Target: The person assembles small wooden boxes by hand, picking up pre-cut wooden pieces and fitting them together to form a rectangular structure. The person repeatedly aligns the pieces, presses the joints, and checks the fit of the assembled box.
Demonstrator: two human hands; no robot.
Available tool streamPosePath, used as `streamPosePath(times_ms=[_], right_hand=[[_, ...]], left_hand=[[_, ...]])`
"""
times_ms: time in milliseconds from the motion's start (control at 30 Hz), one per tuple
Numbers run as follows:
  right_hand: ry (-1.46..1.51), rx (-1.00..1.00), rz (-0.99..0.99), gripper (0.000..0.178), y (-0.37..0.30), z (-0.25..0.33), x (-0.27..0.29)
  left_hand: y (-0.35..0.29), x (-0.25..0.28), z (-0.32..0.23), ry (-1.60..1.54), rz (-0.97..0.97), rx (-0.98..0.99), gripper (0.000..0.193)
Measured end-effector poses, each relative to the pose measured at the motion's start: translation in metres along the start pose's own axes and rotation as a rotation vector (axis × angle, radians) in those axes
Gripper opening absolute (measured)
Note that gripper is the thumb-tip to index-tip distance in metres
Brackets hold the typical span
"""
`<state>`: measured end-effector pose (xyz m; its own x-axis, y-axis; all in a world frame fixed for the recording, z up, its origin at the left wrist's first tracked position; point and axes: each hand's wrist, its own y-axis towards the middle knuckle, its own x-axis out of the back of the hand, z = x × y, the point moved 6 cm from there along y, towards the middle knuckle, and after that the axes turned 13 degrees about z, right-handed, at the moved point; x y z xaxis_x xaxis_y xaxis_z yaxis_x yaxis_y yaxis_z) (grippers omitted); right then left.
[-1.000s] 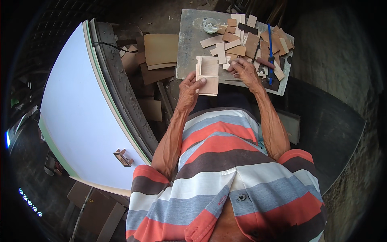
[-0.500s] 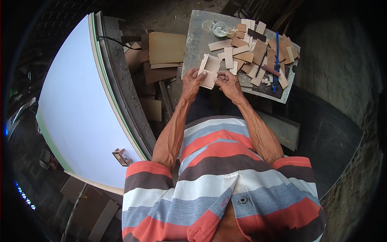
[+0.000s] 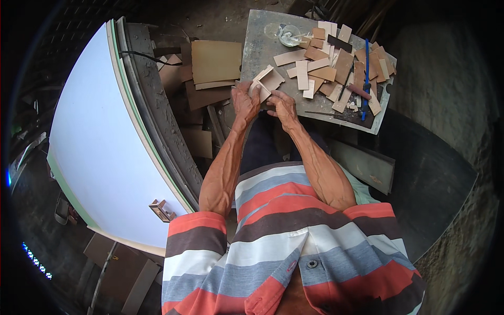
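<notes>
A small open assembly of thin pale wood pieces (image 3: 270,80), with raised edges, is tilted above the near left corner of the worktable. My left hand (image 3: 245,101) grips its left side, the thumb against the wood and the other fingers smeared by motion. Curled at the lower right corner of the assembly, my right hand (image 3: 284,108) pinches its near edge. Right of my hands, many flat wood strips (image 3: 315,65) lie in a loose pile on the table. A small clear dish with white paste (image 3: 289,35) stands behind them.
Across the grey worktable (image 3: 257,44) lie a blue bar (image 3: 366,71), a reddish-brown cylinder (image 3: 359,92) and a thin dark rod (image 3: 321,113). A large white panel (image 3: 105,136) at left carries a small wooden frame piece (image 3: 162,210). Brown boards (image 3: 216,62) lie between panel and table.
The wood assembly has turned and tilted in my hands, showing its inner side. My right hand has shifted left, closer to my left hand.
</notes>
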<state>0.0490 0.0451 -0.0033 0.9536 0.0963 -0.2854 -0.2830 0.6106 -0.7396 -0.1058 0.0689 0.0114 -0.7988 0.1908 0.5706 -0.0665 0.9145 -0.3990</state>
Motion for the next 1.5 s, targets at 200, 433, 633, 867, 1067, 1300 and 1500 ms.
streamPosePath(times_ms=[200,433,633,867,1067,1300,1500], right_hand=[[-0.111,-0.002,-0.007,0.043,-0.001,0.005,0.013],[-0.754,-0.048,-0.651,0.039,-0.044,0.034,0.097],[-0.788,-0.066,-0.481,0.040,-0.028,0.038,0.110],[-0.443,-0.012,-0.312,0.031,-0.029,0.022,0.132],[-0.216,-0.011,-0.300,0.029,-0.045,0.015,0.161],[-0.187,-0.025,-0.227,0.022,-0.066,0.025,0.170],[-0.103,0.046,0.036,0.020,-0.079,0.070,0.110]], left_hand=[[-0.005,-0.004,-0.008,0.138,-0.160,-0.085,0.033],[-0.005,-0.001,-0.006,0.137,-0.108,-0.052,0.038],[-0.009,0.001,-0.006,0.102,-0.138,-0.066,0.042],[-0.008,-0.002,-0.003,0.105,-0.129,-0.024,0.048],[-0.013,0.001,-0.009,0.022,-0.174,-0.042,0.052],[-0.035,0.016,-0.064,0.210,-0.359,-0.244,0.050],[-0.028,-0.053,-0.094,-0.784,0.216,0.156,0.032]])
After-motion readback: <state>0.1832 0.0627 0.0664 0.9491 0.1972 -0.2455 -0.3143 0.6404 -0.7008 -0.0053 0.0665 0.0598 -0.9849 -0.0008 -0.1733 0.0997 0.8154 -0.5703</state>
